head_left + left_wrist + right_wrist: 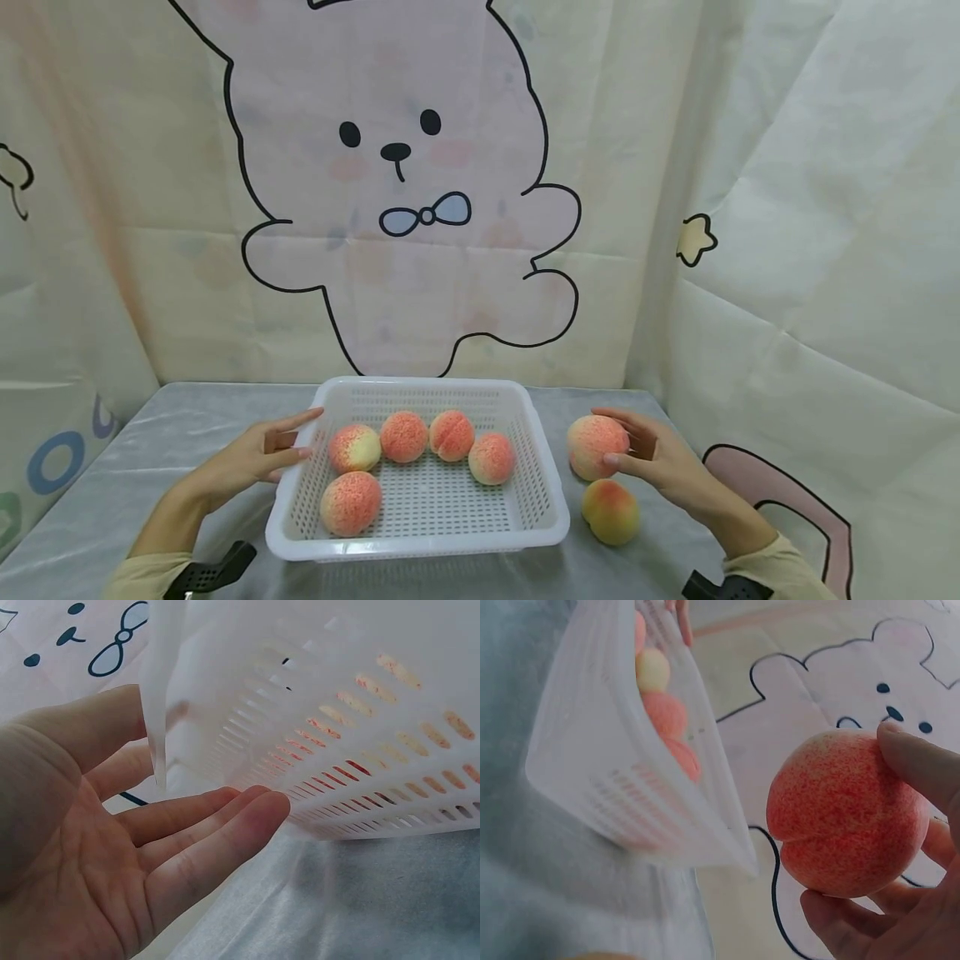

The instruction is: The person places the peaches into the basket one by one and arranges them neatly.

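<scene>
A white plastic basket (420,546) with slotted walls stands on the table, holding several pink and yellowish peaches (406,437). At its left rim is my left hand (251,454); in the left wrist view the rim passes between its digits, some hidden behind it, others lying along the slotted outer wall (315,750). My right hand (663,458) holds a peach (847,814) between thumb and fingers, right of the basket. Just in front of that peach, another yellow and red peach (611,512) sits on the table.
A grey cloth (660,567) covers the table. Behind it hangs a pale curtain (600,125) with a cartoon bear, and further curtains (810,250) close in both sides.
</scene>
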Available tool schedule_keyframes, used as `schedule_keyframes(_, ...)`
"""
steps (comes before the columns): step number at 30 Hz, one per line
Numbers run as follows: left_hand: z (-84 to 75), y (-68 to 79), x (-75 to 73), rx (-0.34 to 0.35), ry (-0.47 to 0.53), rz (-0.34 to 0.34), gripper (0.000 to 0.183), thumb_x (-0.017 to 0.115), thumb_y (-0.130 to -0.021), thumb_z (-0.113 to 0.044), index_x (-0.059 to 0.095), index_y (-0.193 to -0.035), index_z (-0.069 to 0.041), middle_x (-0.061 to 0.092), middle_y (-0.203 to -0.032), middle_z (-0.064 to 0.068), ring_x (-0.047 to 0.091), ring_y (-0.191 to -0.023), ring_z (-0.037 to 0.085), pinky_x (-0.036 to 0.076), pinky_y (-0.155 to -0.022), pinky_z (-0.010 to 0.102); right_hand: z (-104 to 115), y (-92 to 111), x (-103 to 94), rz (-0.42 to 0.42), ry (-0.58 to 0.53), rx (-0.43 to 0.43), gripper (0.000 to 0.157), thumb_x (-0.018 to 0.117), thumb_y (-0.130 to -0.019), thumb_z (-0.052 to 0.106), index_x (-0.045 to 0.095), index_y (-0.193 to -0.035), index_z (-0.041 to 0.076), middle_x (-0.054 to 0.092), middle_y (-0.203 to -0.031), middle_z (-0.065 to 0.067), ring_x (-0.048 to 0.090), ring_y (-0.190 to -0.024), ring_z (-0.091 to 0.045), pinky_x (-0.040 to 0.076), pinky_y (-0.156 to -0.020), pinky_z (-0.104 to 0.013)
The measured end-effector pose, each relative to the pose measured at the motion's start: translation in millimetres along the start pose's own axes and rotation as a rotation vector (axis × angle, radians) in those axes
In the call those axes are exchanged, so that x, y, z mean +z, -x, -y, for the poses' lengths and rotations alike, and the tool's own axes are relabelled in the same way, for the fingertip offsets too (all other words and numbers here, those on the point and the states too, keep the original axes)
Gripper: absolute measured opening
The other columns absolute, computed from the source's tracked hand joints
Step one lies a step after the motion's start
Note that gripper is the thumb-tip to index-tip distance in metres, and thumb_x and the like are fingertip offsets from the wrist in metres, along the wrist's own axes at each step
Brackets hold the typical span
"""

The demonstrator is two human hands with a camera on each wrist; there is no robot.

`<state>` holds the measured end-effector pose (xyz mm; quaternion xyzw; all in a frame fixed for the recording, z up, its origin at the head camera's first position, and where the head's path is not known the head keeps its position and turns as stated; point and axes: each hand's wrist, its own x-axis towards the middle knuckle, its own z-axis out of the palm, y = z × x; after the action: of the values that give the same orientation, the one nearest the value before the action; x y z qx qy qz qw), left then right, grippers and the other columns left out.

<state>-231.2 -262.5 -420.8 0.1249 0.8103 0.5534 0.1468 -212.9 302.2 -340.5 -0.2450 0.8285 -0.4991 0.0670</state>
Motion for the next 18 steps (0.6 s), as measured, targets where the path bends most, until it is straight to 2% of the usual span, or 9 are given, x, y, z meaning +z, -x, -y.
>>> schedule_keyframes(7, 0.8, -1.2, -1.5, 0.011, 0.01, 0.012, 0.076, 0.061, -0.102, -0.027, 0.019, -0.162, -0.009, 0.041, -0.152, 0.036, 0.065, -0.118, 0.03, 0.06, -0.086, 0.049, 18.3, -21.9, 22.3, 0.049, -0.017, 0.032, 0.058, 0.067, -0.097, 0.014, 0.043, -0.15, 0.01, 0.054, -0.144, -0.015, 0.064, -0.115, -0.014, 0.057, -0.091, -0.029)
schedule_keyframes(12, 2.2, -0.7, -1.6, 0.025, 0.024, 0.026, 0.075, 0.06, -0.102, -0.026, 0.018, -0.162, -0.008, 0.039, -0.154, 0.035, 0.065, -0.12, 0.031, 0.059, -0.086, 0.05, 24.0, -35.5, 39.6, 0.099, -0.056, 0.031, 0.058, 0.069, -0.097, 0.016, 0.044, -0.15, 0.015, 0.052, -0.146, -0.015, 0.062, -0.118, -0.021, 0.056, -0.092, -0.032)
schedule_keyframes(18, 2.9, -1.0, -1.4, 0.028, 0.022, 0.027, 0.075, 0.06, -0.102, -0.025, 0.018, -0.162, -0.008, 0.039, -0.154, 0.035, 0.065, -0.12, 0.032, 0.059, -0.086, 0.051, 25.8, -50.5, 61.6, 0.15, -0.126, -0.024, 0.059, 0.07, -0.096, 0.014, 0.043, -0.147, 0.006, 0.051, -0.145, -0.02, 0.061, -0.119, -0.03, 0.056, -0.092, -0.032)
